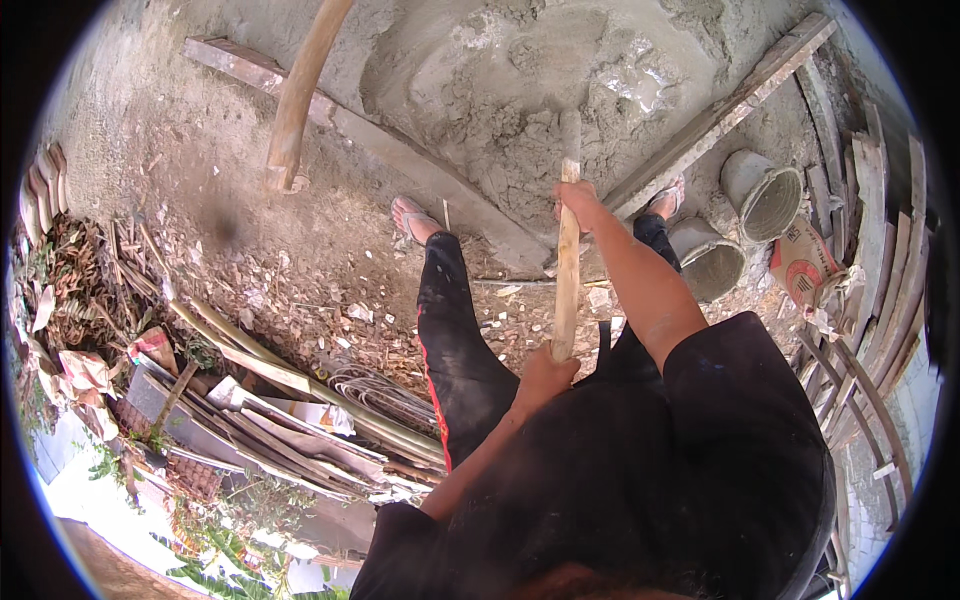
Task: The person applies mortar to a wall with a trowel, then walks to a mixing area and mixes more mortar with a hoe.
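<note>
Between two planks: wooden handle set into wet mortar, hazards noted

Position: handle runs from near my black shirt to the thick grey mix, its far stretch coated; whatever sits at that end is out of sight. Right hand is on the upper shaft, fingers curled round it. Left hand closes about the near end, fingers bent around, some hidden. How hard either squeezes, cannot tell.

Risks, judged:
1. Grip. Paste lies on the shaft just beyond my right hand; if it creeps under the palm, a hard pull could slide or rub the skin raw.
2. Leak. Left plank and right plank converge close to me. A knock to either might open that corner and let mix run out.
3. Feet. Left foot and right foot, in open sandals, stand just outside the planks; an overlong pull might strike toes.
4. Upset. Farther bucket and nearer bucket stand by my right foot; a sidestep could tip one.
</note>
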{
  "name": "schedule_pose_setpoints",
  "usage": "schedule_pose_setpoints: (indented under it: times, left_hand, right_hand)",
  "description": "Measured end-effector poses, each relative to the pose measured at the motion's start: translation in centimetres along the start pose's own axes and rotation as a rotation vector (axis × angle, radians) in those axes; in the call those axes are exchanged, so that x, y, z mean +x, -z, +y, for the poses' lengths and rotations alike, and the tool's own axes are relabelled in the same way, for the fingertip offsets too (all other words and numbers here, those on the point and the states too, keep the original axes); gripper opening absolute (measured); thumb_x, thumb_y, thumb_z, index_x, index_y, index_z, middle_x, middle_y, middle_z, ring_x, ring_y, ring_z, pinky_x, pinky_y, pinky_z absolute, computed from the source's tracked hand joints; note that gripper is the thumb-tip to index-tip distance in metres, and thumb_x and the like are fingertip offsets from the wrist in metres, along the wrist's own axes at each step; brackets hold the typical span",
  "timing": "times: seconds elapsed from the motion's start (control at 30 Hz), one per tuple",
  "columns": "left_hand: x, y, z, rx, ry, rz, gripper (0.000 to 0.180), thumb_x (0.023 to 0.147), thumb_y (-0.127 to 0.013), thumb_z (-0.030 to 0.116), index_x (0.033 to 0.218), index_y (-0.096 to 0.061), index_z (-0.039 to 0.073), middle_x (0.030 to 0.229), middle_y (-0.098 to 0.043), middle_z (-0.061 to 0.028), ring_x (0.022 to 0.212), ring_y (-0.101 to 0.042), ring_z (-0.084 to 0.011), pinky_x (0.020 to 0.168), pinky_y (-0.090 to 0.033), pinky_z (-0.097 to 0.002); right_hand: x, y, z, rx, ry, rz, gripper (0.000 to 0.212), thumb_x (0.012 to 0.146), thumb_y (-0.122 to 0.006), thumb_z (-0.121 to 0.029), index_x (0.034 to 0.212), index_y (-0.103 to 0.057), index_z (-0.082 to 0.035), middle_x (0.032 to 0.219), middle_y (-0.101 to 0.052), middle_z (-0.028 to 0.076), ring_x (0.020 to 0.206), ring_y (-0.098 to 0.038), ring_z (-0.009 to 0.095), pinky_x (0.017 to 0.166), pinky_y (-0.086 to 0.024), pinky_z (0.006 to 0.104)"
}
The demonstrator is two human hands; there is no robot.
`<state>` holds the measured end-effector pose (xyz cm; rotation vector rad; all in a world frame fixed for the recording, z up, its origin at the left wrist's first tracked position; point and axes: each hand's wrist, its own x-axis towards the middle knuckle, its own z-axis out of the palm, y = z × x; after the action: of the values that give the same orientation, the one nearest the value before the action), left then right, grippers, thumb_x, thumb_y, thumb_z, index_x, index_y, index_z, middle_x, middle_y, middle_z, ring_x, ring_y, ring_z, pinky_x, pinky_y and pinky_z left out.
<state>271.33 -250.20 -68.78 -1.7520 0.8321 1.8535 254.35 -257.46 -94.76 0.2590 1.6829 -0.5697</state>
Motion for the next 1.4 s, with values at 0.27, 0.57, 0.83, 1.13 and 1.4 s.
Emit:
schedule_pose_setpoints:
  times: [0.27, 0.57, 0.83, 1.13, 1.4]
  left_hand:
    - [-8.4, 14.0, -6.9, 0.536, -0.218, -0.020, 0.040, 0.078, -0.072, 0.029, 0.105, -0.058, 0.003, 0.087, -0.067, -0.0245, 0.086, -0.064, -0.0450, 0.074, -0.051, -0.0497]
    - [3.3, 23.2, -15.7, 0.844, -0.461, 0.361, 0.024, 0.078, -0.072, 0.015, 0.094, -0.057, 0.007, 0.093, -0.066, -0.0175, 0.087, -0.064, -0.0401, 0.072, -0.051, -0.0490]
    - [-10.5, 14.5, -4.9, 0.894, -0.443, 0.419, 0.023, 0.074, -0.072, 0.015, 0.090, -0.062, 0.003, 0.077, -0.065, -0.0260, 0.078, -0.064, -0.0449, 0.070, -0.050, -0.0530]
    - [4.0, -1.2, 7.6, 0.929, -0.220, 0.536, 0.036, 0.072, -0.073, 0.022, 0.090, -0.069, -0.009, 0.078, -0.069, -0.0254, 0.074, -0.070, -0.0356, 0.070, -0.054, -0.0459]
    - [2.8, -0.3, 8.4, 0.728, -0.240, 0.521, 0.039, 0.075, -0.074, 0.030, 0.070, -0.067, -0.008, 0.054, -0.060, -0.0130, 0.047, -0.060, -0.0223, 0.048, -0.046, -0.0398]
  right_hand:
    - [-14.1, -2.1, 2.9, 0.594, -0.125, 0.067, 0.022, 0.085, -0.066, -0.015, 0.093, -0.051, -0.001, 0.076, -0.053, 0.010, 0.063, -0.058, 0.022, 0.054, -0.050, 0.0374]
    - [-24.8, -5.0, 2.8, 0.873, 0.058, -0.019, 0.024, 0.086, -0.067, -0.012, 0.095, -0.052, 0.004, 0.087, -0.056, 0.014, 0.077, -0.062, 0.027, 0.075, -0.056, 0.0387]
    - [-24.5, 3.2, -2.5, 0.503, 0.355, -0.021, 0.042, 0.089, -0.068, -0.030, 0.111, -0.057, 0.004, 0.098, -0.065, 0.015, 0.087, -0.065, 0.023, 0.077, -0.054, 0.0370]
    - [-21.1, 40.6, 9.9, -0.279, 0.376, 0.544, 0.043, 0.086, -0.067, -0.026, 0.117, -0.055, 0.001, 0.100, -0.069, 0.018, 0.091, -0.067, 0.032, 0.081, -0.053, 0.0408]
    - [-32.7, 59.1, 38.1, 0.703, 0.150, 0.882, 0.028, 0.094, -0.057, -0.025, 0.112, -0.056, -0.003, 0.093, -0.064, 0.009, 0.077, -0.063, 0.017, 0.064, -0.053, 0.0311]
